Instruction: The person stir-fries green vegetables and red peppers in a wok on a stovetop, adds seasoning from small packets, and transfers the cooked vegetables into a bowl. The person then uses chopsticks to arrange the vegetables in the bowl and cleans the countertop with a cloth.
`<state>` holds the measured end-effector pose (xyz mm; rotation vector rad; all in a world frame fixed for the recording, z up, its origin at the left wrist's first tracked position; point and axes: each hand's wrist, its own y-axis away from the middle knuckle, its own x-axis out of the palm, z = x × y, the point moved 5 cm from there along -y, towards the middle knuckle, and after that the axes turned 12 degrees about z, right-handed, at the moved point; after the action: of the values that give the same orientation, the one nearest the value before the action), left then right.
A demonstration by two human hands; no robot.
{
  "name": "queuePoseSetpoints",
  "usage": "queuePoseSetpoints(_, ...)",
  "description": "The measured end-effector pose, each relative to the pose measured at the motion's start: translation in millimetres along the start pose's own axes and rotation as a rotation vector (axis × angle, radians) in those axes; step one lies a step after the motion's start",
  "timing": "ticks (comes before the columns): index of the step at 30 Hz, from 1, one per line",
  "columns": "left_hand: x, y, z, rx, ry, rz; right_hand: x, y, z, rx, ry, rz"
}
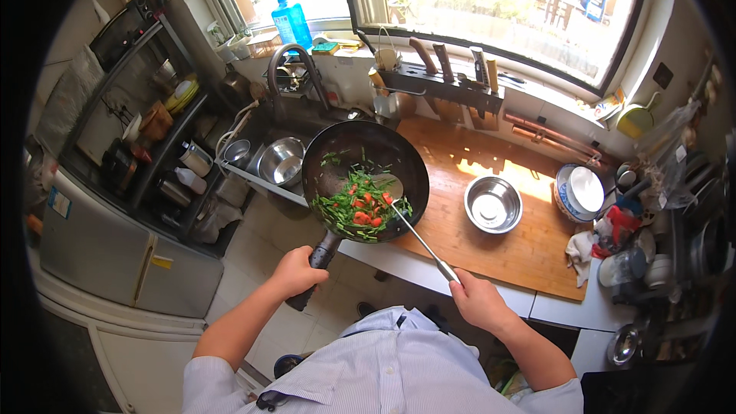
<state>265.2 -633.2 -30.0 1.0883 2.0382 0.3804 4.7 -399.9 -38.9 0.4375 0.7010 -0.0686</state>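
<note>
My left hand (300,273) grips the black handle of a dark wok (411,155), which hangs over the edge between sink and counter. Chopped green stalks and red pieces, possibly tomato, form a mix (362,201) in the wok's lower half. A metal cooking ladle or spatula (422,241) is held by its handle in my right hand (480,302); its head rests in the wok among the food, partly covered. To the right, a shiny steel bowl (493,204) stands on a large wooden cutting board (535,247).
Left of the wok, the sink (253,175) holds steel bowls under a curved faucet (276,69). A knife rack (443,83) lines the window wall. Stacked bowls (578,192) and a cloth (581,250) sit at the board's right end. A refrigerator (98,241) stands at left.
</note>
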Motion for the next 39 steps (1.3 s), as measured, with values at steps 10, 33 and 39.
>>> queuePoseSetpoints(10, 14, -1, -5, 0.005, 0.036, 0.074, 4, -3, 26, 0.269, -0.983, 0.448)
queuePoseSetpoints(33, 40, -12, -9, 0.02, 0.308, 0.216, -75, 73, -28, 0.35, -0.941, 0.091)
queuePoseSetpoints(39, 40, -14, -6, 0.027, 0.325, 0.218, -98, 109, -50, 0.374, -0.935, -0.101)
